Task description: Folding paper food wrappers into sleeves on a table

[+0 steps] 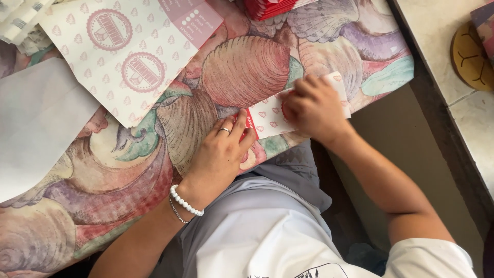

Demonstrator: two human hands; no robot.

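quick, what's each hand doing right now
Left hand: open, fingers flat on the red end of the paper bag.
Right hand: curled, pressing down on the bag's middle; whether it pinches it cannot be told.

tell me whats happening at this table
A person presses a small white paper sleeve with pink print and a red end flat near the edge of a table covered in a shell-patterned cloth. The left hand pins its red end; the right hand presses the middle. Larger white printed paper sheets lie unfolded further back.
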